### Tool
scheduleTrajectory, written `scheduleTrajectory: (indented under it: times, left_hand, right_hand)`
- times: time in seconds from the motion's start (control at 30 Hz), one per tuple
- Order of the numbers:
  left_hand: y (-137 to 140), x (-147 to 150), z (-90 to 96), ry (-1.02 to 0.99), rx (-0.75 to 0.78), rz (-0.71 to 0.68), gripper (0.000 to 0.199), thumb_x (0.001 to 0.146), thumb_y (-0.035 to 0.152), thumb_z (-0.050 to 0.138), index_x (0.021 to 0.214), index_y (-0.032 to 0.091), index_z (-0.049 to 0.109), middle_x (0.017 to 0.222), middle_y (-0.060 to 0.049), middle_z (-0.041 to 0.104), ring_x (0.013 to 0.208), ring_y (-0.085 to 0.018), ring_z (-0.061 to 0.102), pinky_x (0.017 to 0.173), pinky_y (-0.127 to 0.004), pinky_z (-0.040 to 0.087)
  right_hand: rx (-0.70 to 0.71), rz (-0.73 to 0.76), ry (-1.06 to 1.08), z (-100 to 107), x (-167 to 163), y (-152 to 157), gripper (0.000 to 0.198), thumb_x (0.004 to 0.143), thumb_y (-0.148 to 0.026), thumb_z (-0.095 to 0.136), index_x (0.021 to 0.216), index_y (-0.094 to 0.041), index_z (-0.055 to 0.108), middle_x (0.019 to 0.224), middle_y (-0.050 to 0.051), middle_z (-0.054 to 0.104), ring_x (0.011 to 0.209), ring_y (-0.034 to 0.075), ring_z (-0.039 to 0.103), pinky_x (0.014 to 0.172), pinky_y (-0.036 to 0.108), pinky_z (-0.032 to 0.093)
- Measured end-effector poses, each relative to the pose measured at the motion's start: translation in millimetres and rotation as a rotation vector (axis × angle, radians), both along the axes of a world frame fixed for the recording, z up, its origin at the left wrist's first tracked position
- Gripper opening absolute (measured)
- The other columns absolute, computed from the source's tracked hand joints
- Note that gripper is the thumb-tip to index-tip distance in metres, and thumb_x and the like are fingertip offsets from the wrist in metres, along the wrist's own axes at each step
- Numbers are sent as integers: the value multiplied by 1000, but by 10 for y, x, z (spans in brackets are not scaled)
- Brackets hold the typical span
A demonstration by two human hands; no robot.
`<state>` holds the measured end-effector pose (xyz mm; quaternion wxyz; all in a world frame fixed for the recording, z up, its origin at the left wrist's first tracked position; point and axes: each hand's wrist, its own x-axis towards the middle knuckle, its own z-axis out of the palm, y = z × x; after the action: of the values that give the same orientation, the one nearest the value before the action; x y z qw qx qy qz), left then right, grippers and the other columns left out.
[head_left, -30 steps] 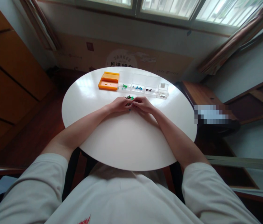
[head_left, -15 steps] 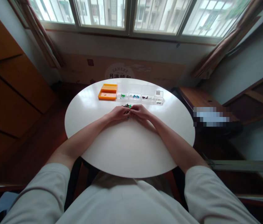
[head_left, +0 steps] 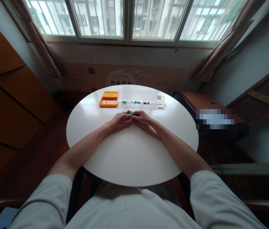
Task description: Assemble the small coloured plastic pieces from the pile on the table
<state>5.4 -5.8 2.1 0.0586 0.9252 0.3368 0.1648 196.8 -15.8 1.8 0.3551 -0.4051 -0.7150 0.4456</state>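
Both hands meet over the white round table, their fingertips together. My left hand (head_left: 121, 120) is closed, thumb and fingers pinched on something too small to make out. My right hand (head_left: 142, 117) comes in from the other side, also pinched, and what it holds is hidden by the fingers. Just beyond the fingertips lies a pile of small green and dark pieces (head_left: 128, 112), partly covered by the hands. Behind the pile stand an orange box (head_left: 109, 105) with its lid up and a row of clear boxes holding green pieces (head_left: 124, 102), blue pieces (head_left: 137, 102) and dark brown pieces (head_left: 146, 102).
A small clear box (head_left: 160, 105) with light pieces ends the row at the right. The white table (head_left: 129, 159) reaches close to my body. To the right stands a wooden desk (head_left: 196, 98); a printed cardboard panel (head_left: 144, 74) leans by the wall under the window.
The view has tipped up slightly, so the table and boxes sit a little lower in the picture. Both hands stay together in front of the pile, with little visible change.
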Motion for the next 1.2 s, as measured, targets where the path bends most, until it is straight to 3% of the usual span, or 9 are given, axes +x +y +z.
scheduleTrajectory:
  times: [1.2]
  left_hand:
    - [20,-3,-20,-16,-3,-5,34,87,40,40,94,21,68,75,-2,67,62,-12,54,57,-21,30]
  right_hand:
    - [51,16,-46,-36,17,36,21,73,-32,61,79,-12,65,64,1,64,58,11,56,55,22,44]
